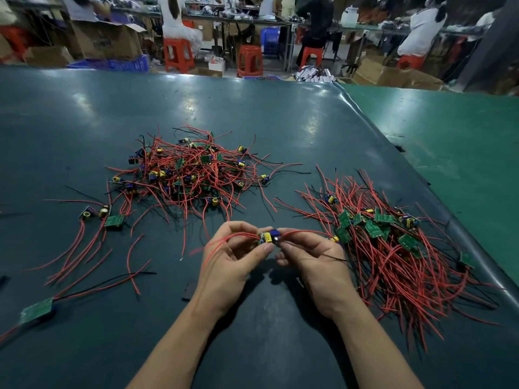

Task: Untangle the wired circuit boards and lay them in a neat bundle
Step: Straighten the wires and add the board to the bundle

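Two hands, left hand [233,248] and right hand [311,256], pinch one small circuit board [268,237] between them above the dark table [84,108]. Tangled pile [185,172] behind; sorted bundle [393,248] right. No legible writing.

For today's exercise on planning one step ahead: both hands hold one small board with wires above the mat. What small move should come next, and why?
Probably carry the board rightward and lay it on the sorted bundle. The left hand and right hand pinch it free of the tangled pile, its red wires already trailing clear to each side, and the bundle lies just beside the right hand.
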{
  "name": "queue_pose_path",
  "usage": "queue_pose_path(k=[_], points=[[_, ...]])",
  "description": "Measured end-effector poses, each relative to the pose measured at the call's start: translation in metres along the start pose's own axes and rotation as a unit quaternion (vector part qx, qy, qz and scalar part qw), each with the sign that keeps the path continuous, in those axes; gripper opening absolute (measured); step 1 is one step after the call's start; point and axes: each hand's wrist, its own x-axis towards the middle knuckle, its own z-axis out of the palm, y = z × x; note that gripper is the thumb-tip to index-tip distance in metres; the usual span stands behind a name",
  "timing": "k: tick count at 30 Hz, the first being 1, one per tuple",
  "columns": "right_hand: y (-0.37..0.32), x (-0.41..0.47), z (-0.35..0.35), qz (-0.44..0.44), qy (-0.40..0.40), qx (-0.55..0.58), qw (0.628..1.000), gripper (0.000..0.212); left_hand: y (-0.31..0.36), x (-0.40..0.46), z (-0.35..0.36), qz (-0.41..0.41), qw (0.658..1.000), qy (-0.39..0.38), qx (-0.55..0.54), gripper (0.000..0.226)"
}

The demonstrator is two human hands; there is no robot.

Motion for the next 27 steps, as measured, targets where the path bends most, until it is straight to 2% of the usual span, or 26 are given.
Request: queue_pose_path(k=[3, 6, 10, 13, 17, 20, 23, 27], points=[[-0.001, -0.003, 0.001, -0.023, -0.014, -0.024, 0.999, 0.027, -0.001, 0.000, 0.000, -0.003, 1.000, 0.018, 0.011, 0.032], [-0.002, -0.005, 0.002, -0.040, 0.017, -0.025, 0.999, 0.021, -0.002, 0.001, 0.000, 0.002, 0.998, 0.016, 0.066, 0.029], [-0.001, -0.008, 0.004, -0.059, 0.018, -0.055, 0.997, 0.013, -0.001, 0.000, 0.001, 0.009, 0.996, 0.004, 0.084, 0.026], [0.000, -0.006, 0.002, -0.092, 0.063, -0.101, 0.989, 0.006, 0.002, -0.002, 0.002, 0.003, 0.995, -0.012, 0.100, 0.023], [-0.001, -0.002, 0.000, -0.070, 0.116, -0.034, 0.990, 0.013, 0.006, -0.002, -0.001, -0.038, 0.997, -0.025, 0.063, 0.024], [-0.002, 0.000, 0.001, -0.048, 0.149, 0.010, 0.988, 0.011, 0.006, -0.004, -0.002, -0.046, 0.998, -0.006, 0.039, 0.024], [-0.006, 0.004, -0.005, -0.071, 0.190, 0.006, 0.979, 0.016, 0.006, -0.005, -0.002, -0.041, 0.999, 0.015, 0.030, 0.023], [-0.010, 0.009, -0.015, -0.079, 0.211, 0.072, 0.972, 0.021, 0.005, -0.003, -0.004, -0.045, 0.999, 0.023, 0.013, 0.021]])
